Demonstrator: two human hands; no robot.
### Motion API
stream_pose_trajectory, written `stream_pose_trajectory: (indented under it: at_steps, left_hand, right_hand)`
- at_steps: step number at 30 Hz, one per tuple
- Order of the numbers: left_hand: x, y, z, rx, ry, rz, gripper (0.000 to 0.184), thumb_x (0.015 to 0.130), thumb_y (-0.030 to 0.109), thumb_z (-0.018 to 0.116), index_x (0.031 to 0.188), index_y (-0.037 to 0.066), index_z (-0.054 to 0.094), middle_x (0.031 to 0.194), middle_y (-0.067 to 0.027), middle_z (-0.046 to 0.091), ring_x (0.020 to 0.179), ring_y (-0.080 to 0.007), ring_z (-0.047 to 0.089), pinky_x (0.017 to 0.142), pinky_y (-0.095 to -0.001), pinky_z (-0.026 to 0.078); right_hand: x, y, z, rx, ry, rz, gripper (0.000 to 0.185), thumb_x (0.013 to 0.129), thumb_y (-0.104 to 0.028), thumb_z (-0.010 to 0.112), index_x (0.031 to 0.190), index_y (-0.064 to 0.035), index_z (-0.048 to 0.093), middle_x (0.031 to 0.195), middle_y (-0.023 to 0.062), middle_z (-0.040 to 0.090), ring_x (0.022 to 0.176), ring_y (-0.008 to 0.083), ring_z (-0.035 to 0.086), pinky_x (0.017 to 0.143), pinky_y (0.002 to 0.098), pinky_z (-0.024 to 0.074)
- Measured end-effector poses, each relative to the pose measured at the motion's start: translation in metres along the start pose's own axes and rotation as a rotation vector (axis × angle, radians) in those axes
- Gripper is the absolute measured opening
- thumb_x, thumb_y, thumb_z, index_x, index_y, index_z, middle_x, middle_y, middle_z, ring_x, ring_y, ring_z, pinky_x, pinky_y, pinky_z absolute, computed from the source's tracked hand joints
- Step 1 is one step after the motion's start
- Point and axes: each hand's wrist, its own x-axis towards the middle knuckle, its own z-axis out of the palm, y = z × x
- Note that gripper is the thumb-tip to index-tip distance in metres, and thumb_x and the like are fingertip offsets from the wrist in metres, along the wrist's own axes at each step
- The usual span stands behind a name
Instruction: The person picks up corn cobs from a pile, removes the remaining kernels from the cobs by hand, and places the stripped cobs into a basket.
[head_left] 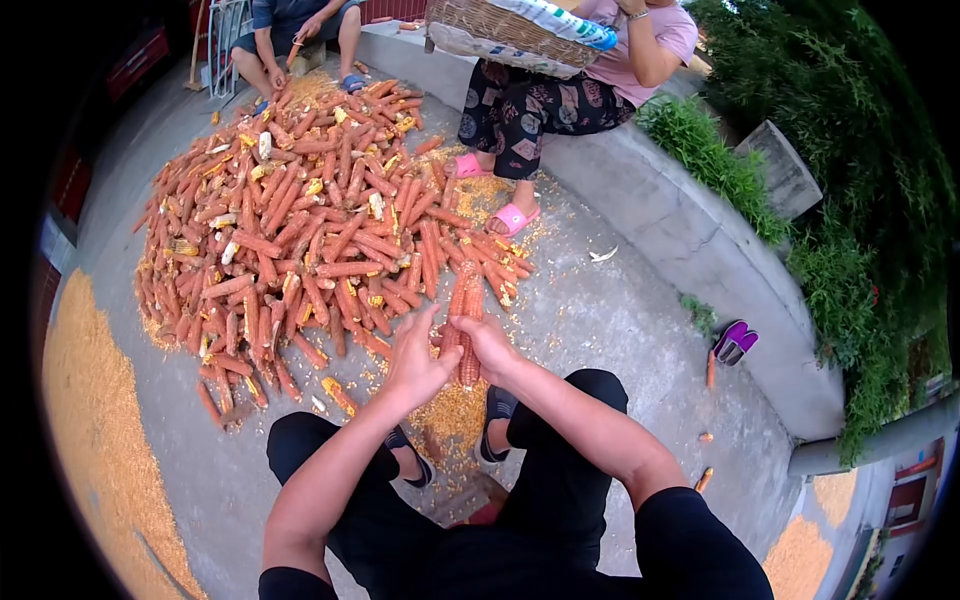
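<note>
Two reddish corn cobs [468, 285] stand side by side between my hands, above the ground in front of my knees. My right hand [485, 345] has its fingers wrapped round them. On their left side is my left hand [418, 352], its fingers apart and the palm turned toward the cobs; whether it touches them is hard to tell. Loose yellow kernels [450, 412] lie on the concrete below, between my feet. Just beyond my hands rises a large pile of reddish cobs [300, 220], some with yellow kernels still on them.
One person [300, 25] sits behind the pile holding a cob. Another person [560, 110] sits on the low concrete wall [690, 220] with a wicker basket [510, 35]. Purple shoes [736, 343] lie by the wall. Kernels [105, 430] are spread at left.
</note>
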Motion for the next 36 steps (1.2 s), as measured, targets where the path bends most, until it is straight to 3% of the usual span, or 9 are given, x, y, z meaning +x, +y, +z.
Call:
stream_pose_trajectory:
  at_steps: [4,11,14,18,22,26,29,32,36]
  left_hand:
    - [0.015,-0.005,-0.009,-0.195,0.013,-0.187,0.052,0.083,0.01,0.075,0.132,0.003,0.057,0.114,-0.0143,0.059,0.092,-0.0183,0.059,0.085,-0.0335,0.051]
    - [0.023,-0.008,-0.016,-0.352,-0.003,-0.298,0.042,0.086,0.009,0.073,0.124,-0.001,0.06,0.102,-0.0108,0.064,0.085,-0.0165,0.061,0.076,-0.031,0.053]
    - [0.024,-0.006,-0.018,-0.35,-0.027,-0.312,0.037,0.087,0.009,0.07,0.123,0.0,0.062,0.098,-0.009,0.064,0.085,-0.0153,0.061,0.076,-0.0302,0.052]
    - [0.021,-0.009,-0.018,-0.379,-0.08,-0.335,0.034,0.089,0.007,0.068,0.123,0.001,0.062,0.094,-0.0073,0.064,0.085,-0.0138,0.06,0.075,-0.0284,0.05]
    - [0.02,-0.013,-0.019,-0.402,-0.097,-0.366,0.034,0.091,0.006,0.067,0.123,0.0,0.061,0.093,-0.0064,0.063,0.084,-0.013,0.059,0.074,-0.0277,0.048]
    - [0.02,-0.019,-0.019,-0.399,-0.111,-0.35,0.038,0.09,0.008,0.068,0.125,-0.003,0.059,0.092,-0.0054,0.063,0.083,-0.0119,0.058,0.073,-0.027,0.047]
    - [0.02,-0.016,-0.019,-0.367,-0.134,-0.359,0.04,0.089,0.01,0.068,0.126,-0.004,0.059,0.089,-0.0046,0.063,0.081,-0.0109,0.058,0.071,-0.0263,0.046]
    - [0.02,-0.015,-0.018,-0.353,-0.156,-0.385,0.041,0.089,0.01,0.068,0.126,-0.004,0.059,0.088,-0.0043,0.063,0.079,-0.0105,0.058,0.069,-0.0264,0.046]
    - [0.02,-0.02,-0.018,-0.319,-0.198,-0.357,0.04,0.088,0.012,0.07,0.124,-0.002,0.061,0.087,-0.0035,0.063,0.076,-0.0097,0.057,0.067,-0.0269,0.047]
  right_hand:
    - [-0.011,-0.016,-0.011,-0.109,0.019,-0.115,0.02,0.096,-0.009,0.056,0.11,0.0052,0.057,0.095,0.0165,0.069,0.085,0.0261,0.071,0.075,0.0396,0.0585]
    - [-0.034,-0.021,-0.029,-0.277,-0.041,-0.191,0.02,0.095,-0.007,0.058,0.112,0.0032,0.053,0.094,0.0149,0.067,0.083,0.026,0.072,0.073,0.0389,0.0593]
    - [-0.043,-0.028,-0.036,-0.496,-0.061,-0.36,0.021,0.095,-0.007,0.059,0.112,0.0026,0.052,0.095,0.0133,0.067,0.082,0.0231,0.072,0.072,0.0364,0.0581]
    - [-0.038,-0.048,-0.066,-0.733,0.085,-0.432,0.026,0.093,-0.006,0.06,0.117,0.003,0.052,0.096,0.0109,0.067,0.08,0.0184,0.07,0.071,0.035,0.0563]
    - [-0.03,-0.087,-0.102,-0.71,0.165,-0.455,0.032,0.092,-0.006,0.059,0.122,0.0046,0.052,0.095,0.0119,0.067,0.078,0.0192,0.07,0.071,0.0359,0.0565]
    - [0.011,-0.11,-0.17,-0.926,0.467,-0.404,0.036,0.086,-0.017,0.062,0.114,0.0051,0.059,0.096,0.0235,0.071,0.076,0.0274,0.074,0.077,0.042,0.0571]
    - [0.038,-0.128,-0.218,-1.088,0.65,-0.321,0.039,0.084,-0.024,0.065,0.109,0.0046,0.063,0.095,0.0228,0.073,0.093,0.0359,0.073,0.089,0.0447,0.054]
    - [0.071,-0.139,-0.268,-1.151,0.747,-0.218,0.046,0.084,-0.03,0.068,0.114,0.0044,0.064,0.105,0.0257,0.072,0.105,0.0381,0.07,0.095,0.0452,0.0519]
    - [0.06,-0.165,-0.261,-1.414,0.854,-0.193,0.046,0.083,-0.032,0.067,0.11,0.0056,0.067,0.108,0.0279,0.071,0.108,0.0407,0.068,0.096,0.0449,0.0515]
